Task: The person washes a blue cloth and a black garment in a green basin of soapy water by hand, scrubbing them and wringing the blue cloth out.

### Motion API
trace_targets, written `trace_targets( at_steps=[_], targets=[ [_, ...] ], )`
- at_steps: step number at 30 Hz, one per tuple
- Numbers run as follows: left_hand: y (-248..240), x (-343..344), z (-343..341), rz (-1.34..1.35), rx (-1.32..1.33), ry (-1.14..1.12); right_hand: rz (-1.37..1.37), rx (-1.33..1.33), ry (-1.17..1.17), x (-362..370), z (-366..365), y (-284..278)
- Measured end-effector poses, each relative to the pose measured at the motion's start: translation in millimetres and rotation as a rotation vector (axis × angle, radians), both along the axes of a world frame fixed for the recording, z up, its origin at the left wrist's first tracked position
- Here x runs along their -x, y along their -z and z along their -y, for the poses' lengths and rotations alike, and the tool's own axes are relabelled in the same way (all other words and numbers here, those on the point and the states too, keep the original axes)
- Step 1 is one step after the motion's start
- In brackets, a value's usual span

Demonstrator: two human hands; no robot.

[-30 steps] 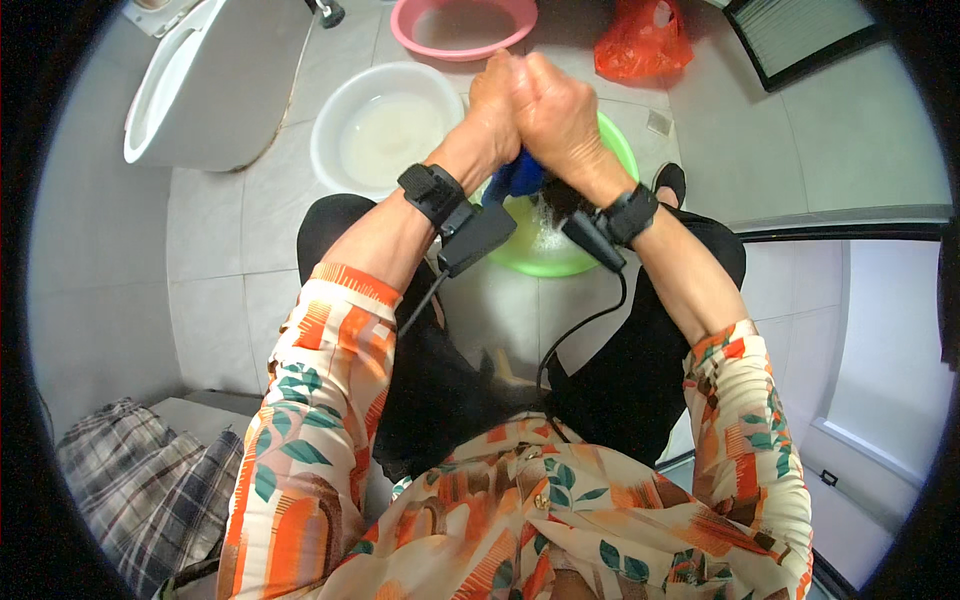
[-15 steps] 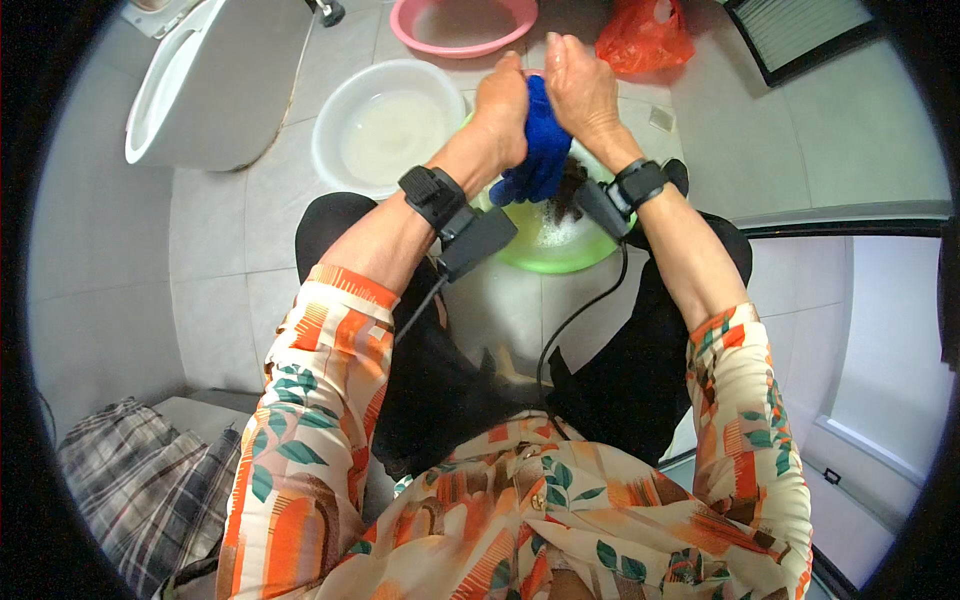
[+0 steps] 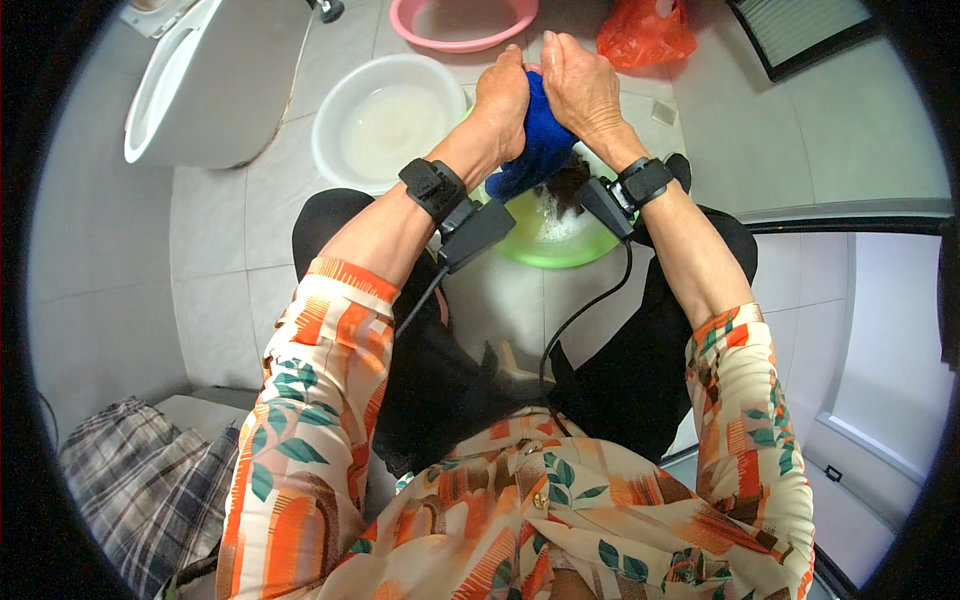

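A bunched blue cloth (image 3: 540, 145) hangs between my hands above a green basin (image 3: 562, 252). My left hand (image 3: 502, 98) is closed on its left side and my right hand (image 3: 582, 90) on its upper right side, the fingers partly hidden. Whether the cloth is a towel or a garment, I cannot tell. The basin holds sudsy water and a dark brown piece of fabric (image 3: 570, 185), which shows just below the cloth. Both wrists carry black straps with small black devices and cables.
Left of the green basin stands a white basin (image 3: 330, 150) with cloudy water. Beyond are a pink basin (image 3: 465, 46) and a red plastic bag (image 3: 650, 38). A toilet (image 3: 215, 90) stands at far left. Plaid fabric (image 3: 150, 480) lies lower left; a glass door frame (image 3: 850, 228) edges the right.
The blue cloth's lower end has gathered and swung slightly left, looking more twisted. Both my hands stay closed on it in nearly the same place.
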State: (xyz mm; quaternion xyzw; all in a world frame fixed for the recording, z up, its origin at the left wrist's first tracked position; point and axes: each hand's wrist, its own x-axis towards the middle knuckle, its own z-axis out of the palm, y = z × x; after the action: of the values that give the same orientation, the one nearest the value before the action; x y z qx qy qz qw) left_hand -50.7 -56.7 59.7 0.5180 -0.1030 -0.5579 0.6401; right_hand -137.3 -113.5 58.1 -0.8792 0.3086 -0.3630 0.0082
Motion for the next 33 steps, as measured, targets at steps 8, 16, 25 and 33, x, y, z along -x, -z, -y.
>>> trace_targets(
  at_steps=[8, 16, 25, 33],
  targets=[
    [20.8, -14.2, -1.5, -0.048, 0.121, -0.018, 0.226, -0.035, -0.200, -12.1, -40.6, -7.7],
    [4.6, -14.9, 3.4, 0.093, 0.017, -0.062, 0.164, 0.028, -0.147, -13.5, -26.1, -12.2],
    [2.3, -8.8, 2.9, -0.029, -0.007, -0.008, 0.335, -0.306, -0.019, -9.9, 11.9, 14.1],
    [-6.9, -33.1, 0.5, -0.042, 0.120, -0.155, 0.701, -1.422, -0.351, -10.6, -14.8, -15.2]
  ],
)
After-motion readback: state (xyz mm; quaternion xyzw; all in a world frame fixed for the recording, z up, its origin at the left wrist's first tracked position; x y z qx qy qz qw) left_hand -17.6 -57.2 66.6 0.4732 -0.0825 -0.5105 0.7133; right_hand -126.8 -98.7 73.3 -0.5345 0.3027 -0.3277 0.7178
